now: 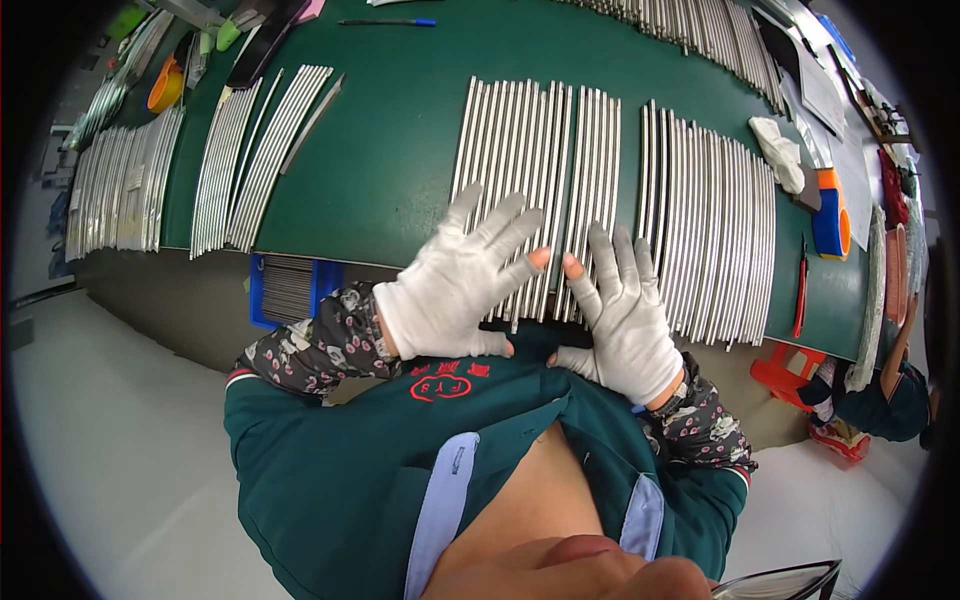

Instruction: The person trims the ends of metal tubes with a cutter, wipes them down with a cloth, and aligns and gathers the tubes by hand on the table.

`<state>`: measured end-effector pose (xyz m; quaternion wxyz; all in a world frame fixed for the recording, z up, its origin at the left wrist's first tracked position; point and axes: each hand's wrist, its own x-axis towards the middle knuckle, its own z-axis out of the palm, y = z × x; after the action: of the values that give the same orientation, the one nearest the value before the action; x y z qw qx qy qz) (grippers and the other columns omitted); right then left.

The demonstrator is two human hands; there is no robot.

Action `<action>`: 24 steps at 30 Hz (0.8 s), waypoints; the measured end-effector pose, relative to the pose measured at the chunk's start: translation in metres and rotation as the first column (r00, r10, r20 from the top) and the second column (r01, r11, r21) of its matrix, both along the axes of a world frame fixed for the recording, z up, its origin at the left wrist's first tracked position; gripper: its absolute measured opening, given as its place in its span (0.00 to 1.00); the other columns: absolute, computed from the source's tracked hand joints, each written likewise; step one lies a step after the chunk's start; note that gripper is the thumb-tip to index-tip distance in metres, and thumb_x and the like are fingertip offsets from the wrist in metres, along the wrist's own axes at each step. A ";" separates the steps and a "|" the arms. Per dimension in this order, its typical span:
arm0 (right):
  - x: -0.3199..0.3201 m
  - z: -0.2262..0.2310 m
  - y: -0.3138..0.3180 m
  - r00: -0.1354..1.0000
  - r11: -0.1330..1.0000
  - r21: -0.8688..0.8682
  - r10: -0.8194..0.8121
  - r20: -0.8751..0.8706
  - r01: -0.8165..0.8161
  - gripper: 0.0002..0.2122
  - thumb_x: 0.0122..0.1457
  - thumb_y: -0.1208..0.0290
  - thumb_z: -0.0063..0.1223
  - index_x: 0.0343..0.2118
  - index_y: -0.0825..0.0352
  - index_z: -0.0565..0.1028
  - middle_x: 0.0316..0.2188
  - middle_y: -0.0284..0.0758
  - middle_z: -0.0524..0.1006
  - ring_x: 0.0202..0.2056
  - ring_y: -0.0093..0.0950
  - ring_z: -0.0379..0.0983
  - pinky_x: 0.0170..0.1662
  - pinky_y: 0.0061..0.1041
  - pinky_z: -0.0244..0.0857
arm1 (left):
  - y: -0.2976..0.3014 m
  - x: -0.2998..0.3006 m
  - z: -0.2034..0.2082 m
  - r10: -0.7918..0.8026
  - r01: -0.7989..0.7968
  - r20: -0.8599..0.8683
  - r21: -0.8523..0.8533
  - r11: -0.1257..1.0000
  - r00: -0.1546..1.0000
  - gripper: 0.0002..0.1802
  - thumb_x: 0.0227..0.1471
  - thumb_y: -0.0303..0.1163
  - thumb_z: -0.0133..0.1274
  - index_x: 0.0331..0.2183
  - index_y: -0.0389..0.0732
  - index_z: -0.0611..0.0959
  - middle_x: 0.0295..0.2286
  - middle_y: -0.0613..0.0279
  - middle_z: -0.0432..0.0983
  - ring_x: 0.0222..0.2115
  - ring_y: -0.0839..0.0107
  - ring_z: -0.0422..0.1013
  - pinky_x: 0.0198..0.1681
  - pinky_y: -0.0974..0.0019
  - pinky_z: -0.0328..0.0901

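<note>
Thin silver metal rods lie side by side on the green table in the middle of the view. My left hand (455, 275), in a white glove with bare thumb and index tips, rests spread over the near part of the wider row of rods (515, 130). Just right of that, my right hand (628, 315), gloved likewise, lies with fingers stretched over the lower end of a narrower row of rods (597, 150). A slim gap parts the two rows. Neither hand is closed round a rod. Another wide row of rods (715, 230) sits right of my right hand.
More rods (275, 160) and a wrapped bundle (125, 190) lie at the left. Farther rods (690, 30) line the back right. At right are a white cloth (778, 155), a tape roll (832, 215) and a red slender tool (801, 290). Below the table's edge stands a blue bin (262, 290).
</note>
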<state>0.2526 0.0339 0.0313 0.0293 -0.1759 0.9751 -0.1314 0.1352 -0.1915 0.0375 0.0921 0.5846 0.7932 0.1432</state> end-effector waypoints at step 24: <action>-0.016 0.006 0.038 0.968 0.993 0.061 -0.081 -0.239 0.098 0.43 0.51 0.41 0.54 0.66 0.62 0.58 0.63 0.48 0.58 0.65 0.48 0.54 0.66 0.52 0.45 | 0.023 -0.060 -0.017 -0.089 0.156 -0.323 0.185 0.970 0.942 0.43 0.58 0.68 0.31 0.64 0.49 0.61 0.62 0.45 0.58 0.62 0.42 0.55 0.63 0.36 0.48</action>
<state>0.2370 0.0715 0.0376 -0.0864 -0.1449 0.9828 -0.0755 0.0751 -0.1683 0.0201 -0.0873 0.6547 0.7403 0.1250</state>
